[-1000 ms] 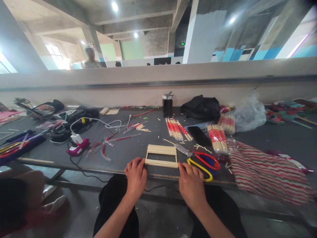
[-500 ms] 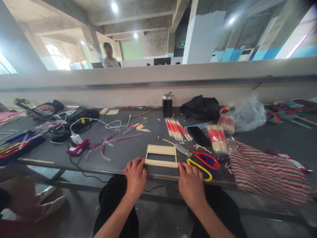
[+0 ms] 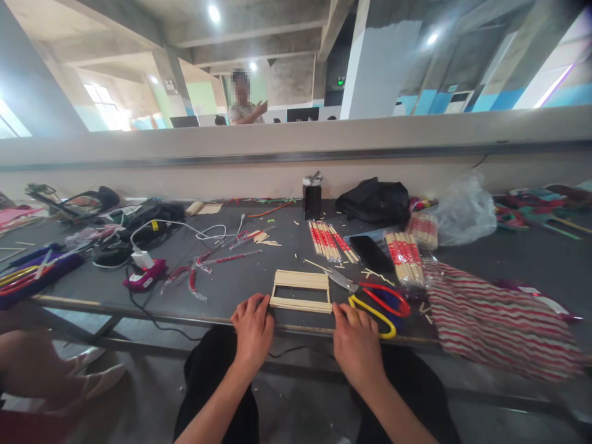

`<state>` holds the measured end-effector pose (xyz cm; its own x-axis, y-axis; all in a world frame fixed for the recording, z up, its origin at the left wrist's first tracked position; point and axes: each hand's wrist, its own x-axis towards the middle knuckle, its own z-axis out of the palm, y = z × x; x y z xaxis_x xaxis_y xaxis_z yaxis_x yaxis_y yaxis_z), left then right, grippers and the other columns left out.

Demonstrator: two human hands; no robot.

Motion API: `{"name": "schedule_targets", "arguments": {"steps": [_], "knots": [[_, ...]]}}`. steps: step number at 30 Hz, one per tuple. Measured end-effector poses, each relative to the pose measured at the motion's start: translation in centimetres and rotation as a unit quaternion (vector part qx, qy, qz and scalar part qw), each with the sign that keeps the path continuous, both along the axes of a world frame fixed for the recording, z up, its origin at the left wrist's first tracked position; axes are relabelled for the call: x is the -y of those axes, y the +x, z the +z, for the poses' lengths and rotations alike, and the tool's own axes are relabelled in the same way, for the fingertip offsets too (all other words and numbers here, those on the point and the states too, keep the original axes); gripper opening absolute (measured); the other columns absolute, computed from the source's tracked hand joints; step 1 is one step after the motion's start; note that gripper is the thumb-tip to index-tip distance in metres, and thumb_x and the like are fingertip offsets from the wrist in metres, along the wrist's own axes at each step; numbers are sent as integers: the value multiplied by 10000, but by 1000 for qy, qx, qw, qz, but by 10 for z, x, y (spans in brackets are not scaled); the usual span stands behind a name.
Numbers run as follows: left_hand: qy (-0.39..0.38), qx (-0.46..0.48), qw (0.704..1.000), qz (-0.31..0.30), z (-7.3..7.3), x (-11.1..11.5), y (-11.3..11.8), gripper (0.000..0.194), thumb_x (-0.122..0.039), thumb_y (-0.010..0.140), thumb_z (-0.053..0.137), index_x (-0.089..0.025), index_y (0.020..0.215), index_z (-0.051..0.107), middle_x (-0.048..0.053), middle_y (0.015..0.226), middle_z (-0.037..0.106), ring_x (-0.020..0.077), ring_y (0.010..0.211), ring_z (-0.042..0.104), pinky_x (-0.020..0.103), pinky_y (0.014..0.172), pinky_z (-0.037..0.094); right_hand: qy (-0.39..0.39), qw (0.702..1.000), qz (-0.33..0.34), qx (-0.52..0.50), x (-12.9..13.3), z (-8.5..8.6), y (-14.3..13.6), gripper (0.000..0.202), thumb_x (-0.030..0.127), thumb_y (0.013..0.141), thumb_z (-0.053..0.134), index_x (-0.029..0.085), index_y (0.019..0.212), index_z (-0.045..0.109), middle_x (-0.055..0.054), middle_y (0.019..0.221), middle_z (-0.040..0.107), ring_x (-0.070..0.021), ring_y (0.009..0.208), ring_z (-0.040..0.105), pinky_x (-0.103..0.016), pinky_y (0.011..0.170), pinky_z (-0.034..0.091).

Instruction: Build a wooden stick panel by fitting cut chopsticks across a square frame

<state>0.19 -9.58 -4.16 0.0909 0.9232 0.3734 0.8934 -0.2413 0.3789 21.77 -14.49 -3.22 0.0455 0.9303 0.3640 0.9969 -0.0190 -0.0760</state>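
Note:
A small rectangular frame of pale wooden sticks (image 3: 303,280) lies flat on the dark table before me. Sticks are laid side by side along its far and near edges, with an open gap between. My left hand (image 3: 253,327) has its curled fingers pressed to the near left corner. At the near right corner, my right hand (image 3: 358,336) grips the stick ends with bent fingers. Scissors (image 3: 377,302) with one red and one yellow handle lie just beyond my right hand, their blades pointing left. Their tips reach close to the frame.
Red-banded bundles of sticks (image 3: 406,258) and a black phone (image 3: 371,253) lie to the right, near a striped cloth (image 3: 499,324). A magenta power socket (image 3: 145,276) with a white plug is on the left. Behind the low wall stands a person (image 3: 245,111).
Both my hands and the stick frame hold still. Beyond the wall, the person has moved right and now has a raised arm. At the lower left, another person's legs have shifted slightly.

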Motion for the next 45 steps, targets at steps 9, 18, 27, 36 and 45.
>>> {"name": "schedule_targets", "arguments": {"steps": [9, 18, 27, 36, 45], "knots": [[3, 72, 997, -2, 1, -2, -3, 356, -199, 864, 408, -240, 1148, 618, 69, 1187, 587, 253, 1077, 471, 418, 893, 358, 72, 997, 15, -32, -1, -1, 6, 283, 175, 884, 465, 153, 1124, 615, -104, 1066, 654, -245, 999, 539, -373, 876, 353], [45, 332, 941, 46, 50, -35, -11, 371, -350, 851, 453, -207, 566, 263, -59, 549, 261, 105, 543, 290, 238, 525, 254, 200, 971, 50, -124, -12, 7, 27, 373, 305, 955, 365, 229, 591, 402, 10, 560, 473, -145, 557, 469, -261, 578, 326], [105, 454, 884, 41, 62, -120, 13, 388, -393, 840, 448, -207, 558, 256, -63, 559, 223, 87, 538, 229, 229, 501, 206, -42, 991, -112, -53, -104, 60, 67, 276, 265, 951, 384, 165, 933, 641, -100, 941, 682, -179, 871, 627, -257, 696, 395], [102, 408, 907, 27, 45, -119, 1, 407, -388, 840, 477, -202, 551, 259, -61, 569, 218, 91, 549, 245, 230, 521, 215, -169, 965, -177, -97, -170, 56, 84, 231, 124, 787, 549, 92, 926, 731, -198, 944, 712, -234, 905, 676, -287, 734, 450], [98, 402, 910, 6, 50, -109, 7, 418, -388, 855, 497, -196, 547, 288, -62, 565, 243, 90, 547, 266, 230, 532, 238, -92, 961, -201, -168, -143, 83, 79, 334, 268, 833, 463, 57, 880, 717, -230, 897, 700, -292, 882, 665, -338, 726, 454]]}}
